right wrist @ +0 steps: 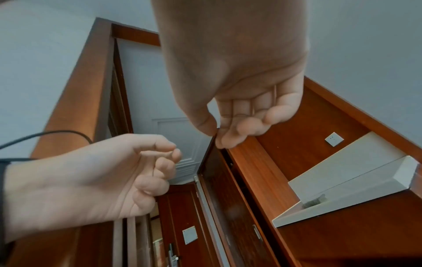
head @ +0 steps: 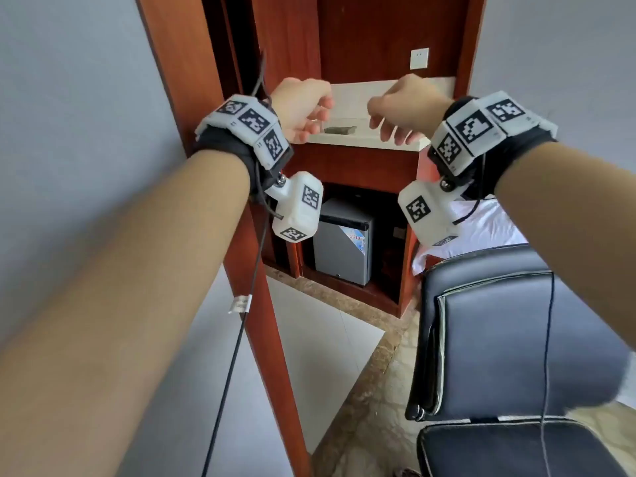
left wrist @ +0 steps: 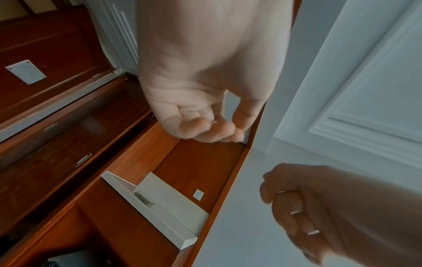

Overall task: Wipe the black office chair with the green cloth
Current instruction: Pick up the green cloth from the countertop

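Observation:
The green cloth (head: pixel 340 130) lies crumpled and small on the white counter (head: pixel 364 139) of a red-brown wooden cabinet; it also shows as a dull lump, the cloth (left wrist: pixel 144 199) in the left wrist view and the cloth (right wrist: pixel 314 202) in the right wrist view. My left hand (head: pixel 311 127) hovers just left of it and my right hand (head: pixel 389 129) just right of it, both with fingers loosely curled and holding nothing. The black office chair (head: pixel 499 339) stands at the lower right, below my right forearm. Each wrist view shows its own hand empty: left hand (left wrist: pixel 205 126), right hand (right wrist: pixel 239 126).
A small grey fridge (head: pixel 344 239) sits in the cabinet's lower bay. A white wall socket (head: pixel 419 58) is on the cabinet's back panel. A wooden door frame post (head: pixel 261 304) runs down the left, with a black cable (head: pixel 234 356) hanging beside it. White bedding (head: pixel 481 228) lies behind the chair.

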{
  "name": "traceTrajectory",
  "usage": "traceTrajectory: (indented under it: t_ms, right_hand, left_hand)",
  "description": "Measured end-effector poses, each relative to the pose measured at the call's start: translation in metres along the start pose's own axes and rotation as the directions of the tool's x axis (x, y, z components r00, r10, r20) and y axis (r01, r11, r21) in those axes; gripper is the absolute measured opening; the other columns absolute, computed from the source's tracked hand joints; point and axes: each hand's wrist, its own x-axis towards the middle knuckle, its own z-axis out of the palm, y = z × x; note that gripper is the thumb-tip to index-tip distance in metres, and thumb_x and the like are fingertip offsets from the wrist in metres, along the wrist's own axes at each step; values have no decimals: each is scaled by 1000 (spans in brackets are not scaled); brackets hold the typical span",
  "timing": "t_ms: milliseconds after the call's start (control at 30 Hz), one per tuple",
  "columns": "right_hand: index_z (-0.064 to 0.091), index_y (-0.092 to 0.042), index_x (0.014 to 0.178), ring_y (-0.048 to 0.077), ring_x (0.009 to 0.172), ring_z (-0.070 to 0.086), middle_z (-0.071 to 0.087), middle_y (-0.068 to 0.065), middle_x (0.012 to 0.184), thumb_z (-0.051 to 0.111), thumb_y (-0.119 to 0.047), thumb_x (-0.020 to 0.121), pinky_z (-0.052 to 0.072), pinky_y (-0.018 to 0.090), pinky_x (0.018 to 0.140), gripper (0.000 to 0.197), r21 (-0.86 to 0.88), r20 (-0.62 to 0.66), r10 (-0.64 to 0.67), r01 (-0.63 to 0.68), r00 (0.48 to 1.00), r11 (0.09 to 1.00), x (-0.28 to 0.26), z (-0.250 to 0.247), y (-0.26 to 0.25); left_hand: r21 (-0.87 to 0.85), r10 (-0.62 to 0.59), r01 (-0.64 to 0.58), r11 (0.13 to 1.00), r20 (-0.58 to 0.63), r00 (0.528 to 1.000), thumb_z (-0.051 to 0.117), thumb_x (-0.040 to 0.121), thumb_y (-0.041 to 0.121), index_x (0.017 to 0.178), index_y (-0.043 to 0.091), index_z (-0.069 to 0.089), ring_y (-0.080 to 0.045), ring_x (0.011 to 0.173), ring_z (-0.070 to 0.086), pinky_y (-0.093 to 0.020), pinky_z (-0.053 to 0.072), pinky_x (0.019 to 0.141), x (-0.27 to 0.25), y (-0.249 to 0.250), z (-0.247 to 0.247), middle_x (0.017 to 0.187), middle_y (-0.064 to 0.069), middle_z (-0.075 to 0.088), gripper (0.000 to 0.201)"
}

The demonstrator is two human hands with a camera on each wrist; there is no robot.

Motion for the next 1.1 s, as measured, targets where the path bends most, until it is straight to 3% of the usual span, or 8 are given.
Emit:
traceTrajectory:
  t_ms: [67,167,367,500,633,1100]
  right_hand:
    - [58,-11,69,15,47,48,58,4,62,42,-19,89,37,9,33,27,-27,-16,16,-17,1000,1000,9,2,2]
    - [57,-10,69,17,46,47,58,5,62,42,-18,90,34,8,30,27,-56,3,55,-55,998,997,31,9,13]
    - [56,-10,69,16,49,48,57,4,64,41,-18,92,38,16,41,29,-121,32,75,-70,997,990,97,22,46]
    - [58,-11,71,15,49,49,59,4,65,41,-20,92,39,16,41,28,-132,46,81,-74,996,988,156,31,74]
    - [58,-10,72,15,51,49,59,4,65,45,-28,92,39,19,49,30,-106,79,76,-67,994,992,215,42,99]
    - [58,-10,71,14,47,48,59,3,61,44,-29,91,38,21,48,31,-11,94,58,-57,994,998,365,84,147]
  left_hand:
    - [38,-6,7,999,-27,1000,50,86,17,77,14,55,-6,40,40,-15,32,42,13,-3,3,61,5,52,11]
    - [74,-28,27,997,7,1000,49,87,15,76,14,55,-8,44,41,-14,32,42,36,-14,13,66,4,53,13]
    - [77,-34,34,996,1,999,48,87,14,75,14,54,-7,41,42,-15,32,39,111,-31,33,67,3,54,13]
    - [71,-94,93,993,7,996,48,87,14,72,14,54,-5,31,42,-13,33,36,172,-43,51,63,4,52,16]
    - [92,-128,128,987,-13,992,48,88,15,73,15,55,-7,40,41,-13,32,38,231,-58,68,66,4,51,17]
    - [134,-145,153,979,-65,987,47,89,16,74,15,54,-10,46,39,-18,31,44,377,-107,85,67,2,51,16]
